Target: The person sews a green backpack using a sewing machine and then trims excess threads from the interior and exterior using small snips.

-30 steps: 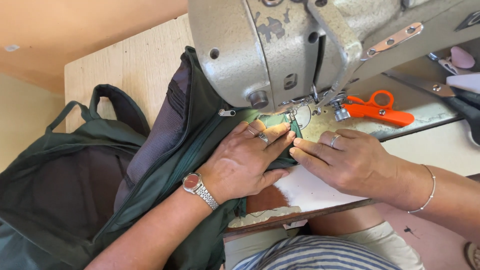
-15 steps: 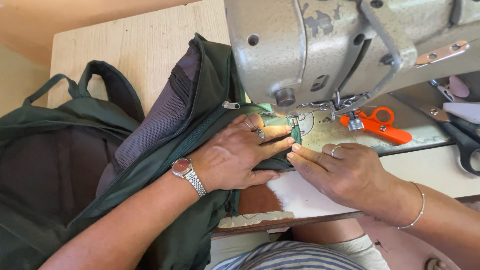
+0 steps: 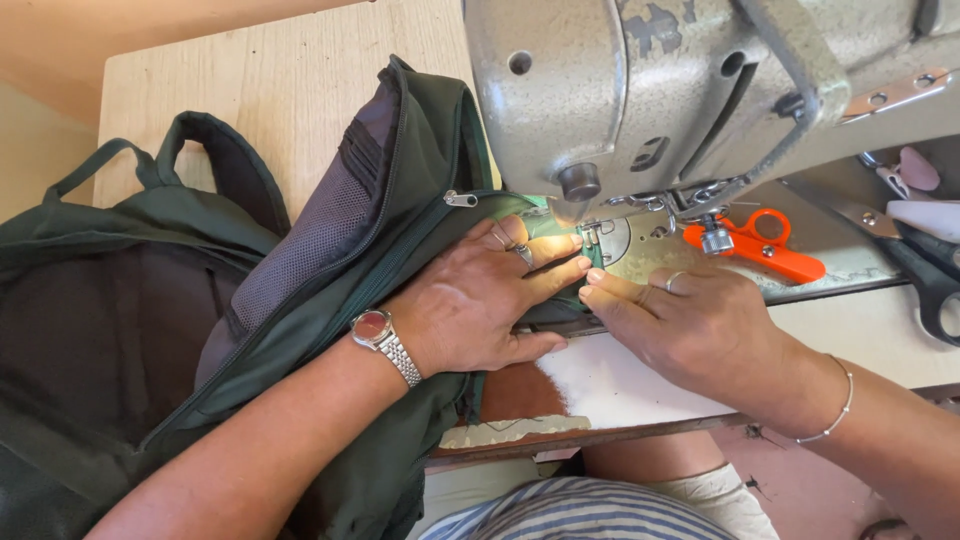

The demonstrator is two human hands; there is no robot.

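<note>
A dark green backpack [image 3: 150,300] lies across the wooden table, its zipped edge fed under the head of a grey sewing machine [image 3: 680,90]. My left hand [image 3: 480,300], with a wristwatch and a ring, presses flat on the green fabric just left of the needle area. My right hand [image 3: 690,325], wearing a ring and a thin bracelet, rests beside it with fingertips touching the fabric edge near the presser foot [image 3: 590,235]. Both hands hold the fabric down against the machine bed.
Orange thread snips [image 3: 760,248] lie on the machine bed behind my right hand. Black-handled scissors [image 3: 925,275] sit at the far right. The backpack's straps [image 3: 190,150] spread over the table's left side. A worn table edge [image 3: 600,435] runs in front of my lap.
The view has shifted so the machine and hands sit further right. My hands keep the same hold on the fabric, pushed slightly closer under the machine head.
</note>
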